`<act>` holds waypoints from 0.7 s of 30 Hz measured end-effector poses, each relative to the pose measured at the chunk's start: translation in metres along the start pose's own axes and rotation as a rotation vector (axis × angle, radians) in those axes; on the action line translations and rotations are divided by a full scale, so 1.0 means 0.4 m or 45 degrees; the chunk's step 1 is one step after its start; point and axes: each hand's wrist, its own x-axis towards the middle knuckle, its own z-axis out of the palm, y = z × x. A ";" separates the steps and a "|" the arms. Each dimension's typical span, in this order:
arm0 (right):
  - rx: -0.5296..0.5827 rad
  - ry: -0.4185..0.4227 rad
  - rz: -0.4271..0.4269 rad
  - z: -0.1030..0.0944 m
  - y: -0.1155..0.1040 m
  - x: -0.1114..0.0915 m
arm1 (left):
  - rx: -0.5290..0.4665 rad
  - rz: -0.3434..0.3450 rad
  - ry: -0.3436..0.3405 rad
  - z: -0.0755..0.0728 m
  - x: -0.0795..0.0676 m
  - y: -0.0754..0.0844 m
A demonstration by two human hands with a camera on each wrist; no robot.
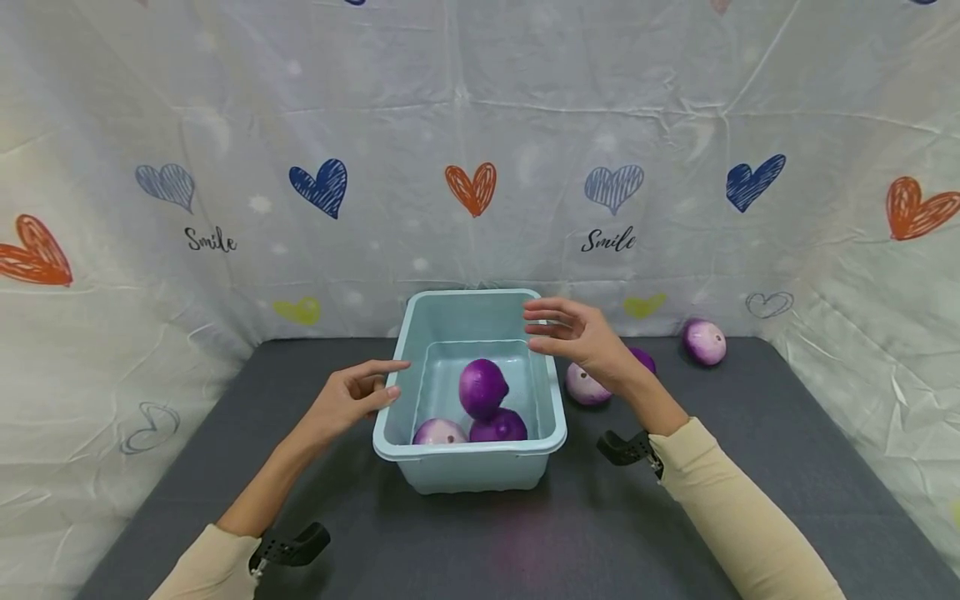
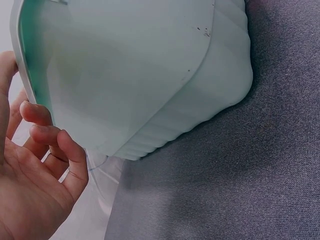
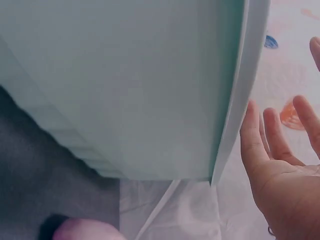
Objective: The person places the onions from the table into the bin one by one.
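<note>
A light blue plastic tub [image 1: 480, 475] stands in the middle of the dark table. Inside it lie several round, onion-like vegetables: a purple one [image 1: 482, 387] on top, a second purple one [image 1: 498, 426] beneath it, and a whitish-purple one [image 1: 439, 432] at the near left. My left hand [image 1: 356, 393] is at the tub's left rim, fingers loosely bent, index tip over the edge; it grips nothing. Over the right rim, my right hand [image 1: 573, 333] has its fingers extended and holds nothing. In the right wrist view, a fingertip [image 3: 251, 112] lies close to the rim; contact is unclear.
Right of the tub sit a whitish-purple vegetable [image 1: 587, 385] and a purple one [image 1: 642, 359] partly hidden behind my right arm. Another vegetable [image 1: 704, 342] rests at the table's far right. A white curtain [image 1: 480, 108] printed with hearts hangs behind the table [image 1: 480, 550].
</note>
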 end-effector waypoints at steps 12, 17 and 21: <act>-0.160 0.134 0.008 -0.096 -0.010 -0.058 | -0.015 0.012 -0.007 -0.001 0.001 -0.004; -0.159 0.197 0.029 -0.143 -0.015 -0.094 | -0.004 0.025 -0.011 0.000 0.003 -0.005; -0.158 0.227 0.043 -0.178 -0.011 -0.123 | 0.004 0.031 -0.012 0.000 0.004 -0.004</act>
